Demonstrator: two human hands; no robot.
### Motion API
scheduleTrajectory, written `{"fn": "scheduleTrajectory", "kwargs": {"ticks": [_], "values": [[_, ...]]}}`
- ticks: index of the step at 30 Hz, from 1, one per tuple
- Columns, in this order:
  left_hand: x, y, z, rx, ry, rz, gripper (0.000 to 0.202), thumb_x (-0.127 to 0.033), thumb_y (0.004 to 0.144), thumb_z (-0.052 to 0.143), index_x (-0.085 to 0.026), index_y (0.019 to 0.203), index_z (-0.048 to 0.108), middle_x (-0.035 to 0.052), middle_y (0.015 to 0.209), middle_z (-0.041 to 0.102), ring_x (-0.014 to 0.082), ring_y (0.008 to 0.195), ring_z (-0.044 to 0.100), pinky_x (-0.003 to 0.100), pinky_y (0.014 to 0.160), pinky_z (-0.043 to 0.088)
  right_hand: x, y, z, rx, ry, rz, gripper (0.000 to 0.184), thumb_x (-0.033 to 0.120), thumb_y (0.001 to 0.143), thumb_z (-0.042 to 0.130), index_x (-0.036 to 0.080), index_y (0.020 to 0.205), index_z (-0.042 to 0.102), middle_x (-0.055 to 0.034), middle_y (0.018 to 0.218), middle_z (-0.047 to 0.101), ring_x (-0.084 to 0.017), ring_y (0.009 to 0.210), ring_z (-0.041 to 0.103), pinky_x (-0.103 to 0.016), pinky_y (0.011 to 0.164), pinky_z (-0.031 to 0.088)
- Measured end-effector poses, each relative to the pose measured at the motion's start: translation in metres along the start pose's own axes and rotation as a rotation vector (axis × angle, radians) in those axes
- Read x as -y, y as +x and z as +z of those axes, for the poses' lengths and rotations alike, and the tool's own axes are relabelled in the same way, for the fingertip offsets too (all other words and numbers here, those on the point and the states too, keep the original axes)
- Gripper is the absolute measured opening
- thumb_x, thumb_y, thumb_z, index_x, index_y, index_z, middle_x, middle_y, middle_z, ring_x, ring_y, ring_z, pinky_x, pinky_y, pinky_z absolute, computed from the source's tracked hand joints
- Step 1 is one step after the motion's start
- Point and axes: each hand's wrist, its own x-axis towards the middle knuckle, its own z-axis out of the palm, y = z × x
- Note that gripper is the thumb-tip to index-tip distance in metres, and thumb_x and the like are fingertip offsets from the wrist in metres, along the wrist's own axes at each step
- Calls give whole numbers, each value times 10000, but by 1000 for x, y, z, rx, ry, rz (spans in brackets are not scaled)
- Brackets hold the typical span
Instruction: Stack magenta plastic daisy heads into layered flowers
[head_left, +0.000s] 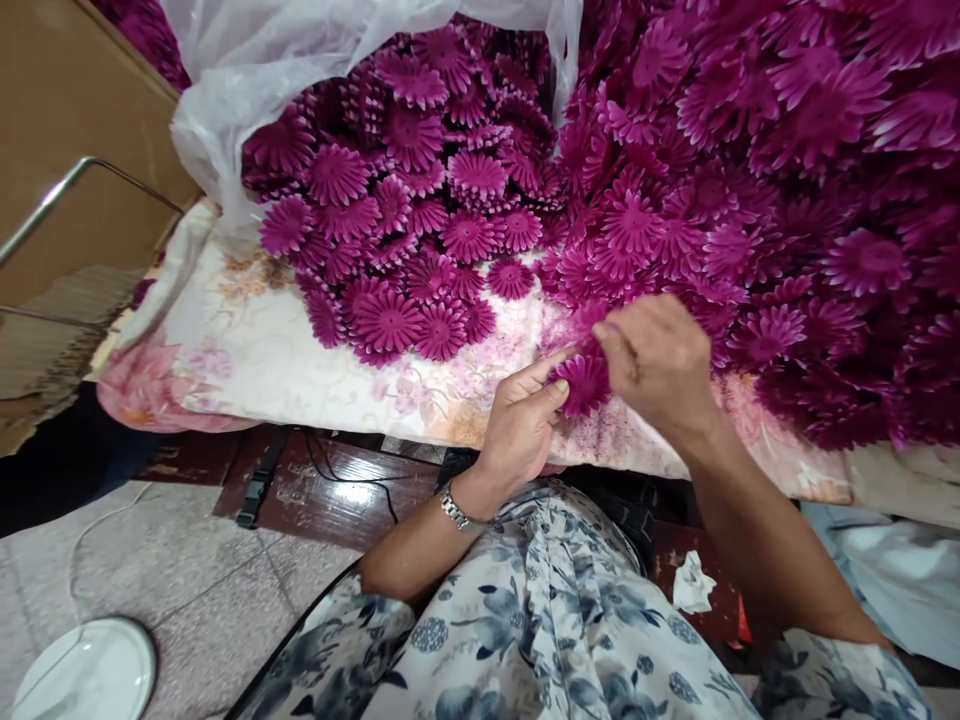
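Near the cloth's front edge, my left hand [523,425] pinches a magenta artificial flower head [583,385] between thumb and fingers, its petals facing up. Just to the right is my right hand [656,360], smeared a little by motion, with thumb and fingers closed. A blurred magenta petal piece [591,317] shows at its fingertips and seems to be in that pinch. Beyond both hands lies a heap of like flower heads [394,318], several of them stacked in layers.
A clear plastic bag [225,120] lies behind the left heap. A larger magenta pile [780,200] covers the right side. Flowered cloth [217,375] lies beneath. At left stand a cardboard box [75,90] and a metal bar [52,205]. A white round object [90,670] is on the floor.
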Motion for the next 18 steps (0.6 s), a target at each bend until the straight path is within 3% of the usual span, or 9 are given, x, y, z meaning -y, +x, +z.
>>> {"fn": "scheduleTrajectory", "kwargs": {"ticks": [3, 5, 7, 9, 12, 16, 18], "values": [[-2, -1, -2, 0, -7, -31, 280, -156, 607, 727, -159, 886, 740, 35, 772, 720, 109, 700, 607, 247, 740, 447, -32, 34, -6, -18, -203, 172, 345, 341, 946, 385, 195, 721, 602, -66, 693, 594, -159, 672, 475, -349, 703, 392], [-3, -1, -2, 4, -11, -39, 274, -161, 634, 705, -160, 906, 737, 46, 809, 727, 121, 735, 624, 259, 767, 457, -48, 50, -15, 20, -323, 305, 361, 429, 921, 430, 154, 1017, 644, -149, 933, 649, -234, 864, 525, -416, 777, 388], [-4, -1, -3, 0, -21, -38, 269, -158, 653, 690, -165, 918, 735, 41, 803, 725, 116, 722, 622, 251, 748, 464, -49, 52, -23, 14, -325, 318, 449, 460, 892, 486, 134, 1185, 581, -180, 1068, 631, -279, 969, 522, -450, 818, 386], [-5, 1, -3, -12, -28, -33, 245, -149, 661, 682, -171, 898, 739, 23, 755, 712, 95, 669, 599, 222, 684, 454, -35, 39, -26, 35, -166, 181, 357, 429, 901, 487, 164, 1102, 616, -133, 978, 655, -246, 917, 545, -421, 806, 412], [-7, 4, -2, -15, -24, -30, 193, -139, 659, 672, -164, 836, 744, 13, 724, 692, 68, 620, 547, 195, 614, 415, -5, 8, -21, 182, 211, -71, 187, 371, 869, 563, 199, 909, 624, -49, 804, 640, -175, 769, 551, -329, 703, 450], [-6, 4, -3, -23, 17, -65, 259, -143, 644, 683, -162, 895, 748, 18, 733, 682, 82, 636, 524, 210, 604, 389, 16, -21, -7, 181, 347, -44, 52, 244, 859, 576, 201, 830, 574, -23, 756, 608, -151, 720, 531, -303, 676, 433], [-3, 3, -3, -17, 51, -81, 314, -149, 633, 707, -171, 944, 744, 9, 712, 672, 90, 637, 515, 217, 606, 382, 19, -27, -3, 168, 369, -10, 79, 212, 866, 555, 203, 788, 560, -14, 719, 592, -145, 700, 525, -296, 667, 423]]}}
